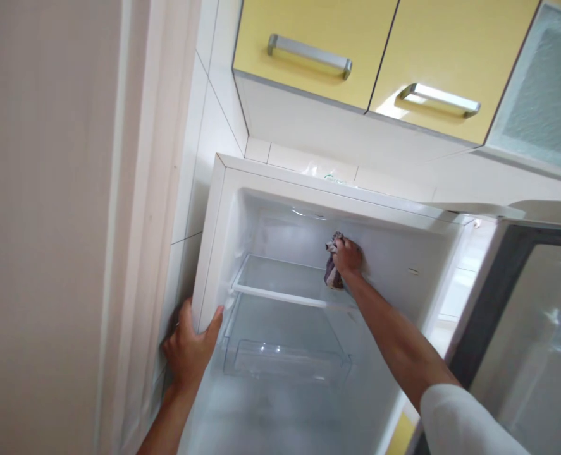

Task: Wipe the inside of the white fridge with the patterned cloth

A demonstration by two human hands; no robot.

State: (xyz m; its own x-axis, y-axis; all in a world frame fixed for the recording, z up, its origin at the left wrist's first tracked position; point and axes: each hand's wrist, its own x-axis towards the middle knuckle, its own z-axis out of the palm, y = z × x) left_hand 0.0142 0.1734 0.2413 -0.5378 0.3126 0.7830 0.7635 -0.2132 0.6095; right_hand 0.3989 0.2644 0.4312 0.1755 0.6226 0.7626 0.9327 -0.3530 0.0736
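Inside the open refrigerator (212,234), my right hand (348,255) is closed on a crumpled dark and pale patterned cloth (333,273). The cloth is near the inner right wall, toward the back and just over the upper glass shelf (280,270). From the frame I cannot tell exactly where it presses. My left hand (190,347) grips the refrigerator's left front edge, thumb on the front and fingers around the outer side, where they are partly hidden.
The refrigerator door (531,341) stands swung out to the right. Lower inside is a clear plastic bin (284,363). Yellow cabinets (308,25) with metal handles hang above. A pale wooden panel (47,227) and tiled wall (214,114) are at the left. A clear plastic bag (330,174) lies atop the refrigerator.
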